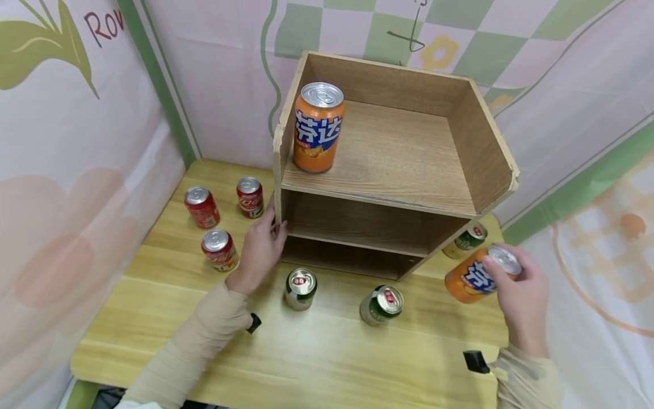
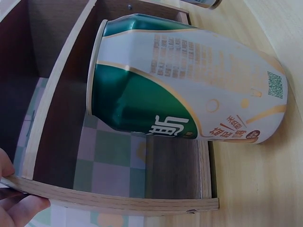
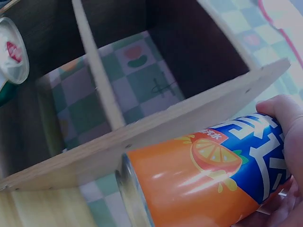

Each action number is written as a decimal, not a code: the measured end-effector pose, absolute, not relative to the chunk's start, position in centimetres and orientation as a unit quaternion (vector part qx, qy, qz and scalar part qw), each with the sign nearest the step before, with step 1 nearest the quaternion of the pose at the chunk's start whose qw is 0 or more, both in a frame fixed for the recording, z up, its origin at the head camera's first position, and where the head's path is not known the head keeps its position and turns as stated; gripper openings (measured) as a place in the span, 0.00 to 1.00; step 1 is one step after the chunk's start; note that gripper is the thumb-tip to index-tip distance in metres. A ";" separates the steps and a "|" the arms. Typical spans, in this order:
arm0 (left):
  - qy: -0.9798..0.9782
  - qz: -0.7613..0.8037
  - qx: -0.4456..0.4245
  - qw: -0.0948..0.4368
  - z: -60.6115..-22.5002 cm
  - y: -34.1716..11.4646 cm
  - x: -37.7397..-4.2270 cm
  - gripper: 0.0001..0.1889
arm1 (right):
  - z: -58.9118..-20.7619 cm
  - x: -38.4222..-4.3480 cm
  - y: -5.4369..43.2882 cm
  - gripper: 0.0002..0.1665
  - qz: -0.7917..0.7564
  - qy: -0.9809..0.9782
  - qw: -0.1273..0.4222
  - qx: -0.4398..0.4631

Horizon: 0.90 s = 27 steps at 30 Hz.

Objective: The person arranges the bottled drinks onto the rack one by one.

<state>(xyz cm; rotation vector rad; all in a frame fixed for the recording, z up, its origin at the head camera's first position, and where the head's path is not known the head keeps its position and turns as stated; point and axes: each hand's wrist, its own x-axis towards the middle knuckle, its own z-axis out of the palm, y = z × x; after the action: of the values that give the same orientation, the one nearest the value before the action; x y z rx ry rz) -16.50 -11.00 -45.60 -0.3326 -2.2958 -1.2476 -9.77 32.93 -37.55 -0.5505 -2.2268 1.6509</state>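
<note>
One orange can (image 1: 467, 279) sits in the right hand (image 1: 526, 292), thumb and fingers curled round its top end; it tilts, base toward the wooden shelf (image 1: 398, 153), outside the right panel. The left hand (image 1: 263, 244) pinches the front edge of the shelf's left panel. A green can (image 1: 466, 241) stands just behind the held one, two more green cans in front of the shelf. Further left stand three red cans (image 1: 219, 250); a second orange can (image 1: 317, 136) stands upright on the top tier.
</note>
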 end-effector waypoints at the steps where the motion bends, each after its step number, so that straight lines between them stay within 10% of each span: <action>1: -0.843 -0.459 -0.123 0.251 -45.6 -11.0 -16.5 0.35 | -37.2 -9.6 32.9 0.22 0.577 -0.780 0.155 -0.185; 27: -0.844 -0.459 -0.124 0.249 -45.6 -10.9 -16.4 0.36 | -29.6 -8.5 31.3 0.23 0.630 -0.756 0.175 -0.040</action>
<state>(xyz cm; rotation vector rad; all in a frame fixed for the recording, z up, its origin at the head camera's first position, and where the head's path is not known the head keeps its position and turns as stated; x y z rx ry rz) -16.41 -10.93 -45.61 -0.3389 -2.2980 -1.2514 -8.51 31.31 -29.64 -0.1139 -2.1413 1.7840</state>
